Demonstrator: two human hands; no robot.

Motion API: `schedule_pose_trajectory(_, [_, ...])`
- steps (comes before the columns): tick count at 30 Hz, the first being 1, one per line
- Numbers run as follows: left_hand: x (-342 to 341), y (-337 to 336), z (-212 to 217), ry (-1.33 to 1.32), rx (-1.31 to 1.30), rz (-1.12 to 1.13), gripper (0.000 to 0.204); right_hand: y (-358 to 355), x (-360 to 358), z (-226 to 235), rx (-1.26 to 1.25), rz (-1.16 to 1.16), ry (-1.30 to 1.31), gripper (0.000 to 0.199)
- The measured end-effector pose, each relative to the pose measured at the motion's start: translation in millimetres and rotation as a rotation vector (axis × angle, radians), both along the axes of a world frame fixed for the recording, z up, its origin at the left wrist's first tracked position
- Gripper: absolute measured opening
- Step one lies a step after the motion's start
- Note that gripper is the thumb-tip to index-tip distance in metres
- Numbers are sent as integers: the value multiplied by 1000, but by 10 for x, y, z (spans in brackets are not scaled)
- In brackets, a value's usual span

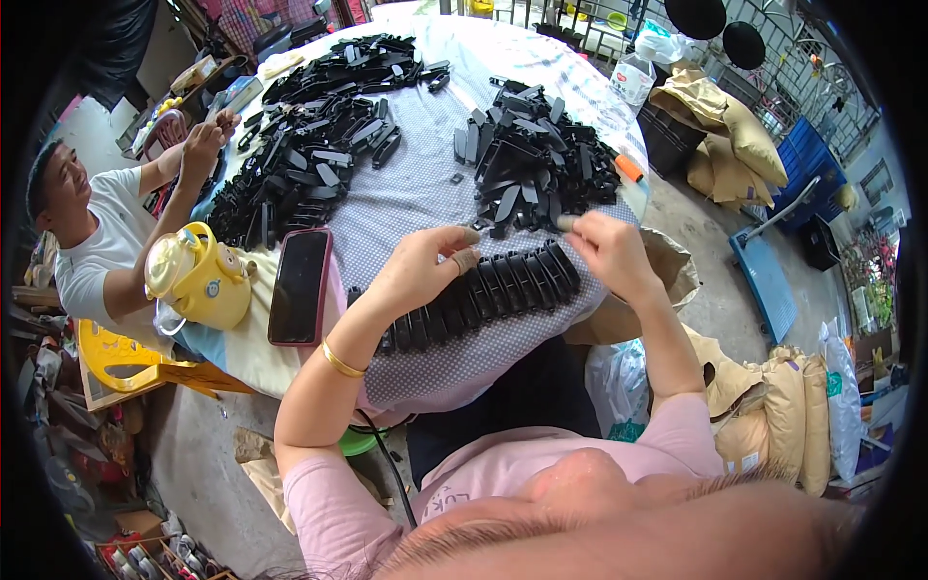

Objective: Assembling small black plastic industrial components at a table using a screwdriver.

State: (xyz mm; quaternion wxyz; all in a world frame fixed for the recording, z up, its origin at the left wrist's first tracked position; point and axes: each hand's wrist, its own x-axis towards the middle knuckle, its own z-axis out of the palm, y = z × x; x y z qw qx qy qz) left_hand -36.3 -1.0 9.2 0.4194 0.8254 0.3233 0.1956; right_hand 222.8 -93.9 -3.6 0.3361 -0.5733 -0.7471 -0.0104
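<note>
A curved row of black plastic clip-like pieces (493, 290) lies along the near side of the cloth-covered round table (425, 145). My left hand (430, 259), wearing a ring, is over the row's middle with its fingers bent together; what they hold, if anything, is too small to make out. At the row's right end is my right hand (614, 253), thumb and forefinger pinched together by the edge of a heap of loose black pieces (536, 159). Whatever is in that pinch I cannot make out. Part of the row is hidden behind my left wrist.
Another large heap of black pieces (309, 159) spreads across the left side. A phone (301, 287) and yellow jug (203, 280) stand near a co-worker (106, 227) with raised hands. An orange-capped object (628, 168) lies at the right edge; a blue trolley (768, 280) stands beyond.
</note>
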Motion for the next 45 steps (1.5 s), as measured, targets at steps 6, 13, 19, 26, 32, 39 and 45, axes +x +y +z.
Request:
schedule_pose_trajectory(6, [7,-32,27,21,52,22,30,393,155,16,-18,80,-278,19])
schedule_pose_trajectory(13, [2,-27,38,-20,118,83,28,662,242,23,89,274,-224,19])
schedule_pose_trajectory(19, [20,19,-36,-167,92,149,26,885,103,124,174,183,58,22])
schedule_pose_trajectory(26, [48,240,-280,-376,169,290,38,1213,-379,307,-277,314,621,24])
schedule_pose_trajectory(32, [29,295,-203,-393,-175,309,43,1290,-854,115,-489,466,701,20])
schedule_pose_trajectory(39, [32,176,-121,-624,-563,346,36,1298,-766,134,-900,449,1190,27])
schedule_pose_trajectory(45, [-28,196,-111,-570,-477,308,29,1166,-824,9,-787,413,1087,25])
